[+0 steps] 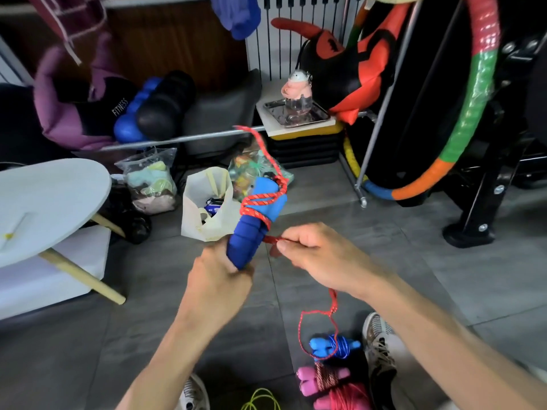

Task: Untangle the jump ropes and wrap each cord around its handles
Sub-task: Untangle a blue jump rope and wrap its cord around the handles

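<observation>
My left hand [220,269] grips the lower end of a pair of blue jump-rope handles [255,223], held upright and tilted right. A red cord [260,199] is looped several times around their upper half. My right hand [316,255] pinches the red cord just right of the handles. The cord's slack hangs down behind my right wrist to the floor [313,318]. On the floor lie a wrapped blue rope bundle [333,346], wrapped pink handles [322,378] with a red cord, and a loose yellow-green cord [260,399].
A white round table [50,199] stands at left. Bags [207,208] of small items sit on the grey tiled floor ahead. A striped hoop [473,113] and black gym frame [488,202] fill the right. My shoes [380,350] are beside the bundles.
</observation>
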Demonstrator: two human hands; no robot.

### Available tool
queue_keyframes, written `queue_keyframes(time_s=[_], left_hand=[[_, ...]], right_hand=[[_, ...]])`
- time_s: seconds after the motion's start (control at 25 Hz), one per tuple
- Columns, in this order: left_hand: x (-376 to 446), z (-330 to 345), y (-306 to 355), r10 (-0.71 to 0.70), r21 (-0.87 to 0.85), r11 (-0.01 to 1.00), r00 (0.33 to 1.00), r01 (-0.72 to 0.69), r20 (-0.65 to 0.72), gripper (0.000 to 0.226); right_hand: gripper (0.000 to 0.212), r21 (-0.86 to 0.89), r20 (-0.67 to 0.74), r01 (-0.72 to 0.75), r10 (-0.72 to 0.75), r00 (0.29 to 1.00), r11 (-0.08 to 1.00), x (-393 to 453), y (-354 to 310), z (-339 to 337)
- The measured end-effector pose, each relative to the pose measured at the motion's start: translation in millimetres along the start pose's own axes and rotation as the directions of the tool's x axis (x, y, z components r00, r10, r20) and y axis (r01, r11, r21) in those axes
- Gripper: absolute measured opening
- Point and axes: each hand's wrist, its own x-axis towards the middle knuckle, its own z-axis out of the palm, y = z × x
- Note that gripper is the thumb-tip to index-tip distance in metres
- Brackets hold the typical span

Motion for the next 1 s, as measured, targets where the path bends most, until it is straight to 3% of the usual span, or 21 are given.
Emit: queue_keyframes(time_s=[0.12, 0.2, 0.28, 0.36, 0.44, 0.56, 0.64, 0.76, 0.92, 1.0], left_hand=[[-5.3, 3.6, 0.9, 0.124, 0.379, 0.919, 0.992, -0.111, -0.011, 0.015], [-7.3, 2.4, 4.2, 0.129, 0.504, 0.856, 0.992, -0.112, 0.002, 0.028], [-8.2, 2.3, 6.2, 0.106, 0.591, 0.800, 0.994, -0.104, 0.032, 0.036], [-8.7, 3.3, 5.9, 0.109, 0.638, 0.756, 0.989, -0.146, 0.097, 0.039], [-7.3, 4.6, 2.9, 0.136, 0.669, 0.708, 0.973, -0.226, 0.185, 0.037], [-9.5, 10.3, 1.2, 0.193, 0.658, 0.644, 0.915, -0.390, 0.354, 0.043], [-16.5, 15.0, -0.8, 0.280, 0.573, 0.641, 0.850, -0.511, 0.446, 0.054], [-17.4, 8.7, -4.3, 0.453, 0.400, 0.656, 0.757, -0.640, 0.471, 0.068], [-15.2, -5.1, -5.9, 0.583, 0.342, 0.514, 0.613, -0.787, 0.533, 0.067], [-17.4, -6.3, -5.8, 0.617, 0.269, 0.492, 0.550, -0.828, 0.563, 0.063]], right_hand=[[0.033, 0.184, -0.044, -0.113, 0.123, 0.991, 0.976, 0.1, 0.1, -6.5], [0.029, 0.394, 0.028, -0.180, 0.184, 0.983, 0.901, -0.3, -0.6, -11.2], [0.025, 0.455, 0.079, -0.179, 0.161, 0.984, 0.872, -3.3, -2.0, -17.1], [0.023, 0.330, 0.062, -0.088, 0.071, 0.996, 0.940, -4.4, -2.5, -25.0], [0.023, 0.007, 0.060, 0.076, -0.076, 0.995, 0.997, -3.0, -4.0, -33.0], [0.027, -0.466, 0.039, 0.249, -0.261, 0.965, 0.849, 3.3, -0.1, -44.9], [0.039, -0.582, 0.052, 0.279, -0.307, 0.950, 0.764, 7.0, 0.1, -48.8], [0.043, -0.450, 0.117, 0.267, -0.239, 0.964, 0.853, 11.9, 2.7, -54.1], [0.049, -0.202, 0.260, 0.246, -0.190, 0.947, 0.948, 13.5, 5.1, -56.4], [0.053, -0.134, 0.334, 0.231, -0.175, 0.926, 0.964, 14.5, 7.7, -48.6]])
